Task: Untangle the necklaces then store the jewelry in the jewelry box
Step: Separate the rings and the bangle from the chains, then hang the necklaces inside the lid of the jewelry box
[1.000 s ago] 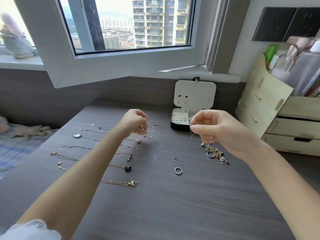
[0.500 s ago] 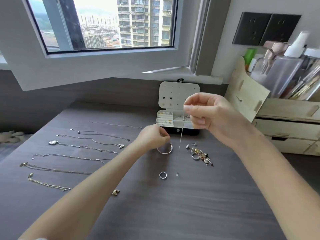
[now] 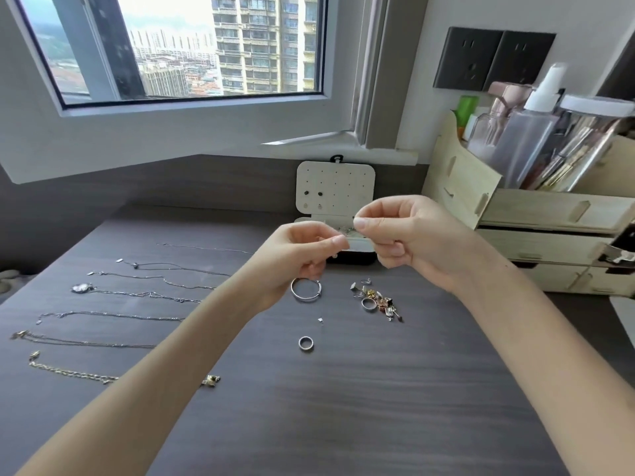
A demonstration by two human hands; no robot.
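Both hands are raised in front of the open jewelry box [image 3: 335, 190], whose white lid stands upright over a black base. My right hand [image 3: 415, 238] pinches the top of a very thin silver necklace, and my left hand [image 3: 299, 255] pinches it close beside. The chain is hardly visible; a small silver piece [image 3: 320, 320] below seems to be its lower end. Under the left hand lies a silver bangle [image 3: 305, 290]. A ring [image 3: 305, 343] and a pile of small jewelry [image 3: 376, 300] lie on the dark desk [image 3: 343, 407]. Several necklaces [image 3: 147, 294] lie in straight rows at the left.
A wooden drawer organiser [image 3: 508, 235] with bottles and jars on top stands at the right, close to my right hand. An open window sash [image 3: 192, 128] juts over the back of the desk. The desk's left edge drops off beyond the necklace rows.
My left hand left the bangle on the desk and rose to meet the right hand at the chain. The right hand moved slightly lower. My view swung right.
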